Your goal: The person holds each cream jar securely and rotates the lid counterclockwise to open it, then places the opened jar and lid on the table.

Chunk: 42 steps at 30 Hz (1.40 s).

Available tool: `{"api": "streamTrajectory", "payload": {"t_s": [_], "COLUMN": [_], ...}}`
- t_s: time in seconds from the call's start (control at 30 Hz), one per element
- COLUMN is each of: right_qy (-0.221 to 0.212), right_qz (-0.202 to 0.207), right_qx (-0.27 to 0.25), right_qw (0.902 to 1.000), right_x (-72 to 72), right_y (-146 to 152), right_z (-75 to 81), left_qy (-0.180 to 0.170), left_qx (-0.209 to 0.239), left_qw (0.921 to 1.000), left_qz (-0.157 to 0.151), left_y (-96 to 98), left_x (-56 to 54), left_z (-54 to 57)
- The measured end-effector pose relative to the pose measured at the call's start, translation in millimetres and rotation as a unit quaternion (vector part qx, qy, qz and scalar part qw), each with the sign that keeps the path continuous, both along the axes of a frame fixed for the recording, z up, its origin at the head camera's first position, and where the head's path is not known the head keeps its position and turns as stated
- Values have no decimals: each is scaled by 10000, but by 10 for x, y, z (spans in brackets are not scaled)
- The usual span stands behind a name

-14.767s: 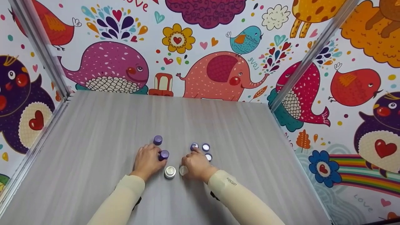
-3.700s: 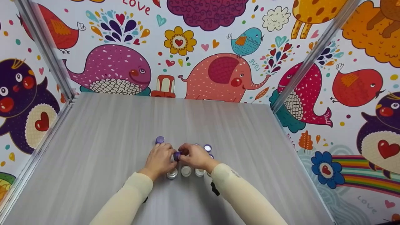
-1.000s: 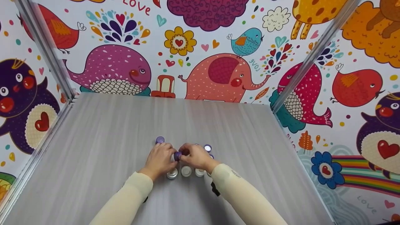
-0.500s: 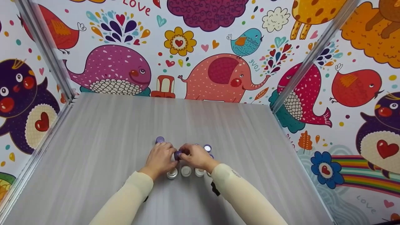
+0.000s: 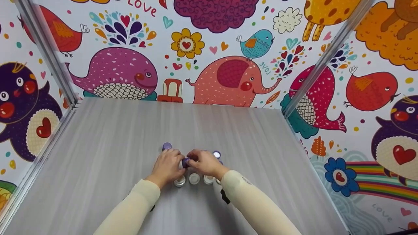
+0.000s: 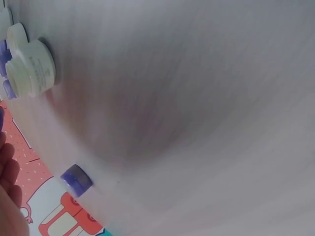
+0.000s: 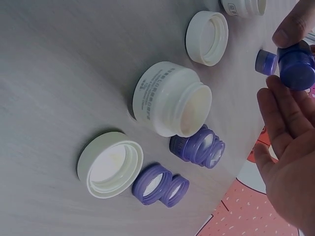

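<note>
Between both hands is a small purple jar (image 5: pixel 185 162), held above the table. My left hand (image 5: pixel 167 164) grips its body, and my right hand (image 5: pixel 205 162) pinches its other end with thumb and forefinger. In the right wrist view the jar (image 7: pixel 298 69) looks dark blue, and the remaining right fingers (image 7: pixel 283 110) spread beneath it. A second small purple jar (image 5: pixel 167 146) stands just beyond the left fingers. Close in front of the hands lie an open white jar (image 7: pixel 172 98) and its lid (image 7: pixel 110 167).
Another white jar (image 7: pixel 243 7) and a white lid (image 7: pixel 206 38) sit along the same row. Purple lids (image 7: pixel 150 183) and an open purple jar (image 7: pixel 197 146) rest by the right hand. Patterned walls (image 5: pixel 209 49) enclose the grey table (image 5: pixel 130 124).
Earlier the hands were apart, the left at a purple jar and the right over the right-hand things. They came together at the purple jar, more white things showing; lately the right fingers shift slightly.
</note>
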State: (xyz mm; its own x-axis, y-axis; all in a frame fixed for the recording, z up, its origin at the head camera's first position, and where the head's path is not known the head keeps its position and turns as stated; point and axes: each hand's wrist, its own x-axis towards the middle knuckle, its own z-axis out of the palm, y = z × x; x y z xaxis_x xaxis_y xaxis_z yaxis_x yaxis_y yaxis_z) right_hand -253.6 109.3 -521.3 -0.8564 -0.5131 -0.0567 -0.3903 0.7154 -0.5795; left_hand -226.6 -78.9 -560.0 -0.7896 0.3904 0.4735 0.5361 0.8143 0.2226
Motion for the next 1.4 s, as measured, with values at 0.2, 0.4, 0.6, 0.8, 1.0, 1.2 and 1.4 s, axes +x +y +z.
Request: {"api": "streamTrajectory", "payload": {"t_s": [0.2, 0.4, 0.6, 0.8, 1.0, 1.2, 1.4], "right_qy": [39, 186, 177, 162, 119, 73, 77], "right_qz": [53, 133, 113, 135, 116, 105, 36], "right_qx": [74, -36, -122, -128, -142, -184, -164], "right_qw": [10000, 9997, 9997, 9997, 9998, 9998, 9998], "right_x": [1, -3, -8, -17, -16, -21, -32], "right_y": [-8, -6, -6, -5, 1, 2, 3], "right_z": [0, 0, -11, -19, -15, -26, -40], "left_qy": [34, -177, -181, -155, -250, -197, -208], "left_qx": [2, -65, -20, -19, -5, -28, -72], "left_qw": [10000, 9998, 9998, 9998, 9996, 9997, 9996], "left_qz": [2, 70, 59, 85, 115, 125, 160], "left_y": [-6, -6, -10, -22, -28, -53, -72], "left_x": [-6, -2, -4, -8, -7, -8, -11], "left_z": [-9, 2, -3, -23, -22, -18, -15]}}
